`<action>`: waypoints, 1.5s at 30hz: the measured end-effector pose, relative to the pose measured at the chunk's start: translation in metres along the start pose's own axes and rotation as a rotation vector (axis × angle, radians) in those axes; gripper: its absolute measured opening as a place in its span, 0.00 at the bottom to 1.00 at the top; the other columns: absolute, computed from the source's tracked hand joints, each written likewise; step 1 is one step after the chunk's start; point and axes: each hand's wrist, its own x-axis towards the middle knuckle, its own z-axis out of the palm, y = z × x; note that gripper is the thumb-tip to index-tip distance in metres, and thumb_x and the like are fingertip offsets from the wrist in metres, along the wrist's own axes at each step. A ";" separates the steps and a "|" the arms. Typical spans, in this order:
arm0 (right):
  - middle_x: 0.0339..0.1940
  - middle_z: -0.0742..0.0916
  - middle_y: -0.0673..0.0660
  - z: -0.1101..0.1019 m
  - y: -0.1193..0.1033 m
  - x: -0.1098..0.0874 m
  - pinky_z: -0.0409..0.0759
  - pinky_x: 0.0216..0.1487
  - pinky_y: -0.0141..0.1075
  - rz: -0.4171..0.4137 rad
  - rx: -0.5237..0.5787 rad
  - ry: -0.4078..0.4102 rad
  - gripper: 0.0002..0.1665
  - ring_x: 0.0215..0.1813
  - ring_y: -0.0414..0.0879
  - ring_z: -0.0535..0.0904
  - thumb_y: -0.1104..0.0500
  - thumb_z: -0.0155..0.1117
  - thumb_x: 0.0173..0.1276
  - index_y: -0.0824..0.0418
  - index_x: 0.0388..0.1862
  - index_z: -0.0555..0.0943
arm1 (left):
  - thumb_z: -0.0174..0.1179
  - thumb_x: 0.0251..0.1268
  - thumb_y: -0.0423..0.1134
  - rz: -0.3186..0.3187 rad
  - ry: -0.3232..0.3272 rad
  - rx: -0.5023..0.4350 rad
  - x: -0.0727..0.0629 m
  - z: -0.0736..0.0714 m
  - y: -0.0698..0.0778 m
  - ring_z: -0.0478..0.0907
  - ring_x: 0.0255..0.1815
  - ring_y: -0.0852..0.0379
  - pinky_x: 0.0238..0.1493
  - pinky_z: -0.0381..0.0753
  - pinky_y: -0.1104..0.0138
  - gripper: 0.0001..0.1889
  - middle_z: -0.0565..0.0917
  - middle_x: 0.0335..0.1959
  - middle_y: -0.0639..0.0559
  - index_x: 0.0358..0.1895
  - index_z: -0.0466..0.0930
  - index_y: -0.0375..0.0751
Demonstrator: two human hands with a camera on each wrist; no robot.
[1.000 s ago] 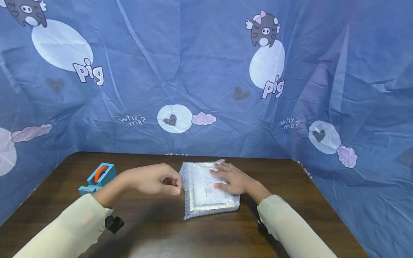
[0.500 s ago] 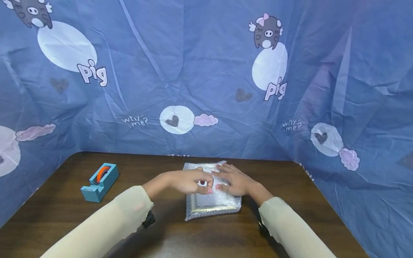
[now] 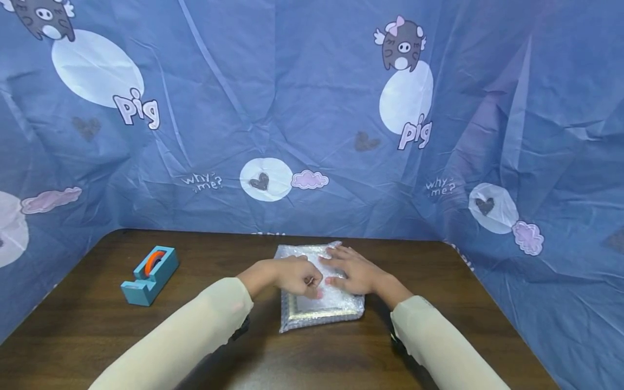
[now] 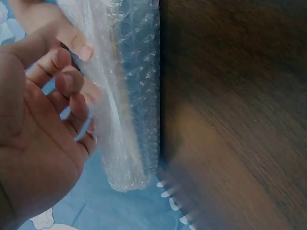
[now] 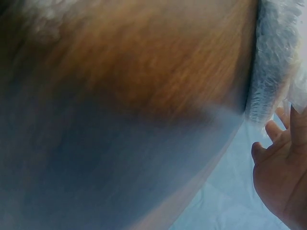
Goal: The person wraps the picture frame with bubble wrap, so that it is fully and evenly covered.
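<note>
A flat picture frame [image 3: 324,315] with a gold border, wrapped in bubble wrap [image 4: 141,81], lies at the middle of the table. My right hand [image 3: 358,275] rests on its right part, fingers spread and fairly straight. Over the left part is my left hand [image 3: 291,275], its fingers curled and its thumb tip low over the wrapped face. The left wrist view shows this left hand [image 4: 43,129] with bent fingertips close beside the wrap; whether anything thin sits between thumb and index finger I cannot tell. The right wrist view catches the right hand [image 5: 283,177] at its edge.
A light blue tape dispenser [image 3: 150,277] with an orange core stands on the left of the dark wooden table [image 3: 312,357]. Blue printed cloth [image 3: 312,119] hangs along the back and both sides.
My left hand has moved right, from beside the frame's left edge to over its wrapped face, and now lies slightly lower on it. The right hand has stayed on the frame.
</note>
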 end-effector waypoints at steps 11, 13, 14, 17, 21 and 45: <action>0.80 0.65 0.65 -0.002 -0.002 -0.001 0.49 0.78 0.62 0.010 0.015 -0.005 0.36 0.81 0.68 0.52 0.41 0.53 0.79 0.58 0.78 0.68 | 0.62 0.58 0.73 -0.219 0.058 0.359 0.010 0.008 0.008 0.70 0.24 0.63 0.39 0.75 0.61 0.28 0.72 0.15 0.65 0.16 0.71 0.58; 0.81 0.64 0.65 -0.002 -0.002 -0.001 0.48 0.79 0.62 0.011 0.016 -0.008 0.36 0.81 0.68 0.52 0.40 0.53 0.79 0.57 0.78 0.68 | 0.61 0.56 0.76 -0.241 0.059 0.394 0.011 0.009 0.009 0.73 0.27 0.62 0.43 0.78 0.58 0.28 0.75 0.18 0.64 0.18 0.74 0.57; 0.81 0.64 0.65 -0.002 -0.002 -0.001 0.48 0.79 0.61 0.012 0.015 -0.010 0.36 0.81 0.67 0.52 0.40 0.52 0.79 0.57 0.79 0.68 | 0.60 0.55 0.78 -0.253 0.057 0.410 0.012 0.010 0.008 0.75 0.29 0.61 0.46 0.79 0.57 0.29 0.76 0.19 0.64 0.20 0.76 0.57; 0.81 0.64 0.65 -0.002 -0.003 -0.001 0.47 0.79 0.61 0.011 0.018 -0.007 0.37 0.81 0.67 0.52 0.40 0.53 0.79 0.57 0.78 0.68 | 0.58 0.52 0.82 -0.295 0.047 0.444 0.013 0.012 0.010 0.80 0.37 0.57 0.50 0.80 0.54 0.31 0.80 0.26 0.62 0.26 0.81 0.56; 0.80 0.65 0.66 -0.002 -0.002 -0.001 0.49 0.78 0.63 -0.002 0.021 0.011 0.36 0.81 0.68 0.54 0.41 0.53 0.79 0.59 0.77 0.69 | 0.57 0.48 0.84 -0.368 0.031 0.450 0.015 0.013 0.013 0.83 0.47 0.50 0.55 0.79 0.50 0.38 0.86 0.39 0.54 0.38 0.86 0.53; 0.80 0.65 0.65 0.002 0.000 0.000 0.50 0.78 0.62 0.007 0.013 0.010 0.36 0.81 0.67 0.53 0.40 0.53 0.79 0.56 0.78 0.68 | 0.74 0.56 0.58 -0.252 0.163 -0.001 0.004 0.005 -0.005 0.71 0.17 0.66 0.23 0.74 0.70 0.21 0.76 0.12 0.65 0.15 0.80 0.52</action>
